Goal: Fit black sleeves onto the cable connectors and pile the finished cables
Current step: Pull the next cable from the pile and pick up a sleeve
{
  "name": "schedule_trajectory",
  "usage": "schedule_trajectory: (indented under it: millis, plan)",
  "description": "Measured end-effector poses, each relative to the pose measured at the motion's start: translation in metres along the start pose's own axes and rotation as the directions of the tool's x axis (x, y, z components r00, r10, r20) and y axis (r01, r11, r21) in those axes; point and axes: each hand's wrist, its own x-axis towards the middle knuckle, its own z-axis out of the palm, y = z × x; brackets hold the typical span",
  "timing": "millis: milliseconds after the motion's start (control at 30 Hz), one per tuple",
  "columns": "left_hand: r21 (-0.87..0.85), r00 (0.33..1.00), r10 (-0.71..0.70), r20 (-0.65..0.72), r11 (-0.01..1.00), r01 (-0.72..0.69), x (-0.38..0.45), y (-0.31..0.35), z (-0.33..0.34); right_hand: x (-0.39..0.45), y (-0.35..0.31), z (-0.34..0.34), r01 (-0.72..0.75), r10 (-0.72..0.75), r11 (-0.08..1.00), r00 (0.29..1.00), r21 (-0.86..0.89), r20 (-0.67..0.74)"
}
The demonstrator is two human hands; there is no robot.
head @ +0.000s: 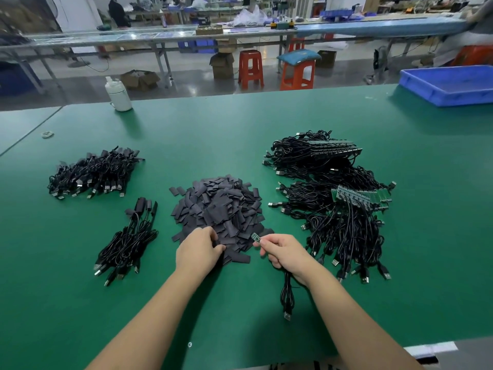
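Picking one black sleeve (234, 256) from the heap, the left hand (198, 253) should pinch it singly (fingers curled in), while the right hand (285, 252) grips the connector (255, 237) steady

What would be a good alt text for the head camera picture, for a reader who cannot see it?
Over a green table, the left hand reaches into a pile of black sleeves while the right hand pinches a cable with a small green board at its tip. Sleeved cables lie left, unsleeved cables right.
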Motion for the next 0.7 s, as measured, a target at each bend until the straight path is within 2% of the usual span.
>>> schedule_trajectory:
  millis: [167,300,367,433,500,600,700]
  plan:
    - [-0.191,0.998,-0.059,0.032,0.979,0.064,0.0,0.0,-0.002,0.001,0.002,-0.002,-0.005,0.005,1.0,1.0,0.003,0.018]
    - [-0.341,0.998,-0.045,-0.051,0.94,0.025,0.001,0.005,-0.015,-0.002,-0.002,0.001,-0.005,0.009,0.997,0.998,-0.08,0.056]
    - [-0.557,0.999,-0.041,0.011,0.829,0.04,0.001,0.01,-0.02,-0.003,-0.004,0.004,0.012,-0.003,0.992,0.997,-0.129,0.073]
    - [-0.747,0.99,-0.001,0.143,0.656,0.108,-0.003,0.016,-0.022,-0.004,-0.006,0.005,0.022,-0.009,0.984,0.997,-0.178,0.079]
    - [-0.815,0.971,0.052,0.235,0.554,0.168,-0.007,0.021,-0.02,-0.005,-0.007,0.004,0.017,0.001,0.977,0.997,-0.214,0.082]
    - [-0.822,0.951,0.113,0.288,0.539,0.185,-0.012,0.025,-0.012,-0.005,-0.008,0.002,0.019,0.004,0.979,0.994,-0.201,0.113]
    - [-0.788,0.948,0.139,0.286,0.597,0.15,-0.015,0.024,-0.003,-0.006,-0.01,0.003,0.008,0.011,0.988,0.992,-0.155,0.124]
